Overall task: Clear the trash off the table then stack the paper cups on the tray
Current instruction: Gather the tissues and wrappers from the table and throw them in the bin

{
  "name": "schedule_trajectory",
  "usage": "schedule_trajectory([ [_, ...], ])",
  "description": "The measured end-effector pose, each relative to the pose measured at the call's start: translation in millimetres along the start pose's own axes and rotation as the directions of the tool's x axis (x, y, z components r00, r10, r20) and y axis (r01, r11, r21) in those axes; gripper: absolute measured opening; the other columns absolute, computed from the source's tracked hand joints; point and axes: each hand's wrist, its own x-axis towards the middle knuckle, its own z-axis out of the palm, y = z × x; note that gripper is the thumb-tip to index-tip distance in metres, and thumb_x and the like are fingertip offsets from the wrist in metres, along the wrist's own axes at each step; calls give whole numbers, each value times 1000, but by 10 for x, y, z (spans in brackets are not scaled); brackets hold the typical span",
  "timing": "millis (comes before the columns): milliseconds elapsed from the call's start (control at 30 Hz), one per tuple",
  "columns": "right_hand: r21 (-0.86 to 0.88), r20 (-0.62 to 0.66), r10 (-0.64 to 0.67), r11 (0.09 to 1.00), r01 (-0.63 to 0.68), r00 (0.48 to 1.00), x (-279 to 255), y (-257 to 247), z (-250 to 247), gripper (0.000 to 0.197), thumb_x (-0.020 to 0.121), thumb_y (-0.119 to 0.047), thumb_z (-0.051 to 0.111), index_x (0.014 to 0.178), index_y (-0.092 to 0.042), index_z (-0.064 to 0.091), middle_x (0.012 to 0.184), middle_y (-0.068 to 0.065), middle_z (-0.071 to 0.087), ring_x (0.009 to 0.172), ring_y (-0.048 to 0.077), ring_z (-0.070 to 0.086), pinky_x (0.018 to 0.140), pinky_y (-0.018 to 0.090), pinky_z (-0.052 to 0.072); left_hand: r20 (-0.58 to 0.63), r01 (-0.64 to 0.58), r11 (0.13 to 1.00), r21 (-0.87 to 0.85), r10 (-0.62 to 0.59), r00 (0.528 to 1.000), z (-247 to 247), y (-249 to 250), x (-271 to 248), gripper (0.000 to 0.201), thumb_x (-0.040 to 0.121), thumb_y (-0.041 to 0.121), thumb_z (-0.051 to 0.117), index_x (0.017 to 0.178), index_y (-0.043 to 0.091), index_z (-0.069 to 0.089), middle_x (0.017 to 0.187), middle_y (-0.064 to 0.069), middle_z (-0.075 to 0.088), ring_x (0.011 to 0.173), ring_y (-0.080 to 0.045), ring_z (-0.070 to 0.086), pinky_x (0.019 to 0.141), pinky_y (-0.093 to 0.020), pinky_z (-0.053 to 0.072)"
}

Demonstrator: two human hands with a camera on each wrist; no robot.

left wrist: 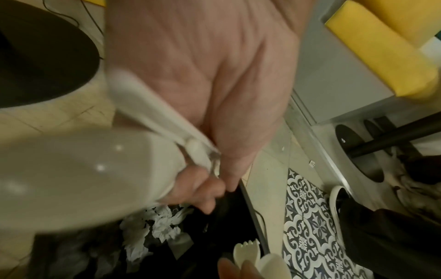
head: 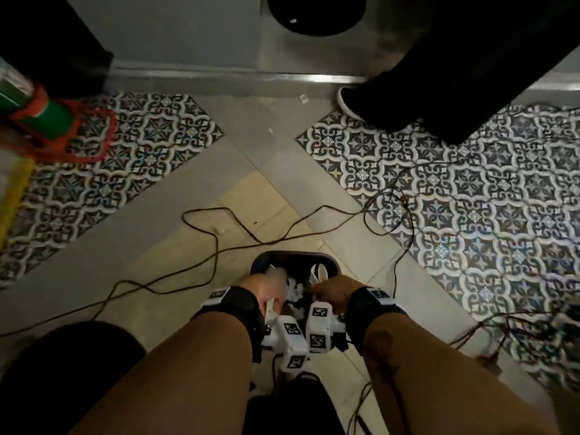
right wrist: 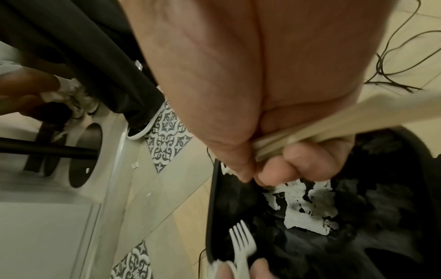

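Both hands hang over an open black trash bin [head: 295, 254] on the floor. My left hand [head: 266, 287] grips white plastic cutlery [left wrist: 167, 128] by the handles, fingers curled round them [left wrist: 205, 190]. My right hand [head: 329, 291] grips a bundle of pale plastic cutlery [right wrist: 322, 124]; its white tips [head: 320, 271] stick out over the bin. The left hand's white fork [right wrist: 241, 243] points into the bin in the right wrist view. Torn white paper [right wrist: 303, 207] lies on the black liner inside. No paper cups or tray are in view.
Thin black cables [head: 216, 243] loop across the tiled floor around the bin. Another person's dark trouser leg and shoe [head: 361, 105] stand at the upper right. A round table base [head: 317, 14] lies ahead, a red-and-green object [head: 40, 120] at the left.
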Motion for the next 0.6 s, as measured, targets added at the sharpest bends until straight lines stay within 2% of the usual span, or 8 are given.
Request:
schedule_trajectory([
  [67,-84,27,-32,996,34,999,195,-5,31,44,95,-18,56,139,-20,52,136,11,57,123,31,55,95,29,44,66,18,997,-73,-13,998,-12,-13,277,19,100,7,50,89,0,64,86,-13,60,80,-24,59,100,-45,50],
  [100,-63,29,-47,997,48,998,291,5,50,40,96,-19,55,135,-18,54,134,11,59,123,30,55,91,29,43,62,22,995,-95,-17,998,-17,-17,354,23,101,9,50,109,-7,65,102,-21,64,99,-31,63,108,-49,45],
  [167,-111,54,-74,991,80,996,429,31,86,34,98,-22,53,131,-14,57,131,13,60,120,31,56,85,27,41,107,70,975,-209,-48,993,-37,4,436,31,106,14,45,126,-7,57,123,-22,61,121,-36,60,98,-50,49],
  [267,18,46,-38,999,37,998,573,54,150,37,100,-22,49,134,-8,53,134,17,58,107,28,61,92,31,49,143,102,945,-309,-60,988,-69,-7,645,32,107,23,47,125,-1,56,125,-17,60,104,-32,62,85,-43,51],
  [367,82,13,-22,996,20,1000,617,84,199,38,102,-28,47,128,-4,59,128,17,61,95,24,60,88,30,51,131,115,956,-271,-82,988,-124,-28,714,45,104,30,50,136,-1,47,123,-13,58,116,-29,57,94,-45,46],
  [467,375,43,47,925,-59,998,556,97,179,36,100,-27,50,127,-6,60,129,14,62,94,24,59,96,34,50,174,101,971,-217,-63,983,-124,-9,641,60,107,33,44,156,3,29,156,-12,42,145,-28,37,113,-46,34],
  [533,434,14,65,899,-65,998,490,97,151,35,99,-31,50,123,-10,63,121,12,64,93,24,59,90,32,51,158,44,975,-216,-10,987,-131,63,455,45,108,26,44,148,4,42,154,-13,45,146,-27,38,115,-44,33],
  [600,514,17,62,855,-62,998,368,41,85,29,99,-28,51,119,-10,63,118,12,64,95,27,62,89,34,52,98,-47,981,-190,66,993,-169,119,252,15,105,18,50,114,10,59,128,-12,64,127,-26,56,107,-39,41],
])
